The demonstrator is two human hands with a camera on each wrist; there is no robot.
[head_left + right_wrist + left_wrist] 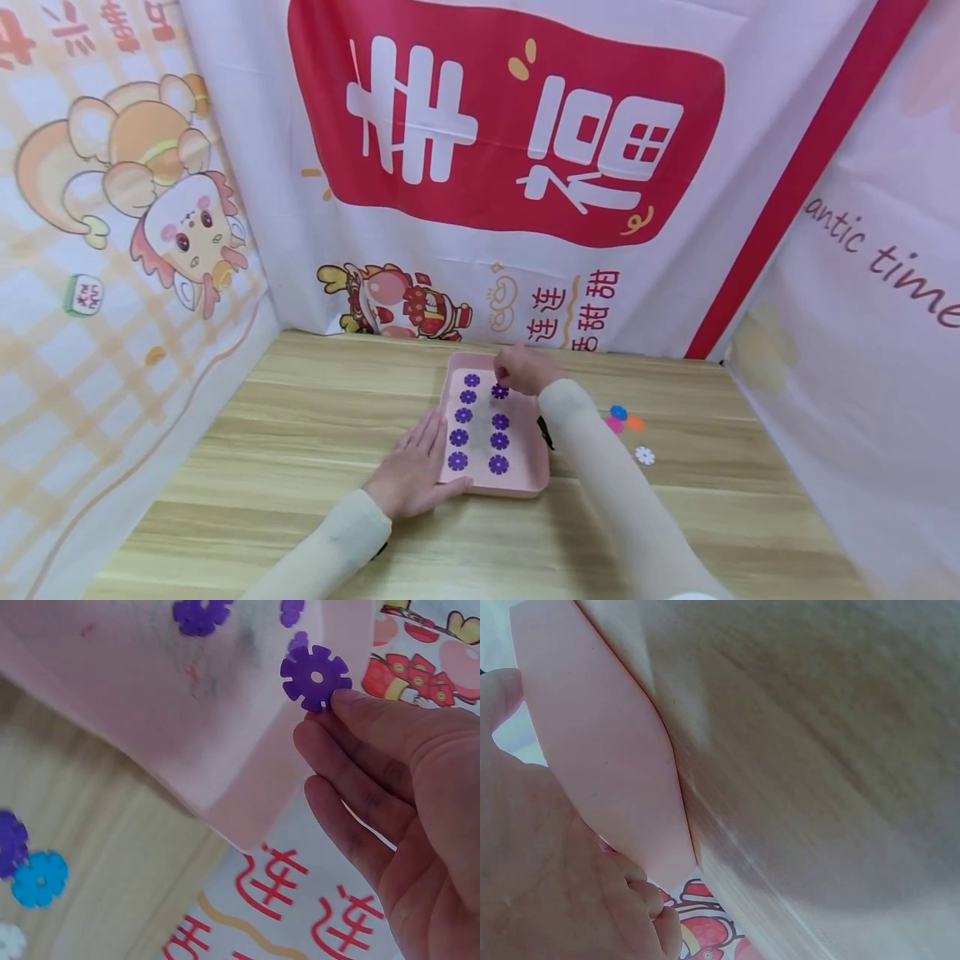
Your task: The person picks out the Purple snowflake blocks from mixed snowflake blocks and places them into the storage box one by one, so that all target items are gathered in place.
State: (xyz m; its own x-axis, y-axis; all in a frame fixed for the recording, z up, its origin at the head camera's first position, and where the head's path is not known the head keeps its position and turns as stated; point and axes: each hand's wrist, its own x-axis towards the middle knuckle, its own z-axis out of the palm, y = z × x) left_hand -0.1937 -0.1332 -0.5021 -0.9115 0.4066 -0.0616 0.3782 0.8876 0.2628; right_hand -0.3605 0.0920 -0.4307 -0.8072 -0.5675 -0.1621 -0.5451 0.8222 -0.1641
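A pink tray on the table holds purple snowflake discs in two columns. At its far right corner, my right hand pinches one purple snowflake disc between thumb and forefinger; the right wrist view has this disc raised in front of the tray wall. The left hand rests against the tray's left side, fingers extended along it and thumb across the near left corner. In the left wrist view the tray's outer wall lies beside that palm.
Right of the tray lie loose discs: blue, orange, pink and white. A dark object shows between tray and right sleeve. Printed cloth hangs behind the wooden table and on both sides.
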